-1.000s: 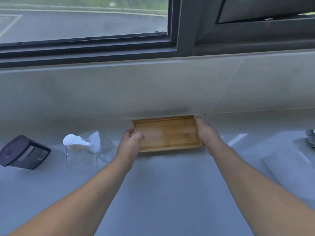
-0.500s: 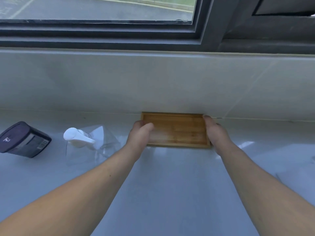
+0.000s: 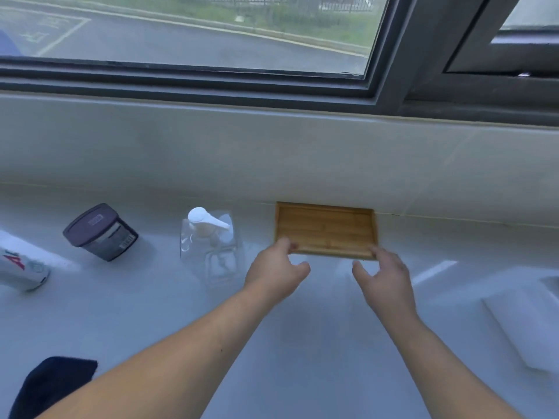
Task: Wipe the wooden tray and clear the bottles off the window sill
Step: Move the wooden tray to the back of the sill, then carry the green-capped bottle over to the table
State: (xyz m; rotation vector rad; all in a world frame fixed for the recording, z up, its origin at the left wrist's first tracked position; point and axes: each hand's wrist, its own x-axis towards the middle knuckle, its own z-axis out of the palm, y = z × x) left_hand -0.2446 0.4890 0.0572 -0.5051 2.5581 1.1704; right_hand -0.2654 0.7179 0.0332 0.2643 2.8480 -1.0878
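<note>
While both hands hang open at the near edge of the wooden tray point(image 3: 326, 229), the left hand point(image 3: 273, 275) and right hand point(image 3: 385, 279) hold nothing. Left of the tray stand a clear pump bottle point(image 3: 208, 240) and a dark tub point(image 3: 101, 232); a dark cloth point(image 3: 51, 385) lies lower left.

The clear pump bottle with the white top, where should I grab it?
Grip the clear pump bottle around its wide see-through body, coming from the front. It stands upright; the white pump head sticks out sideways, making a poor handle.
</note>
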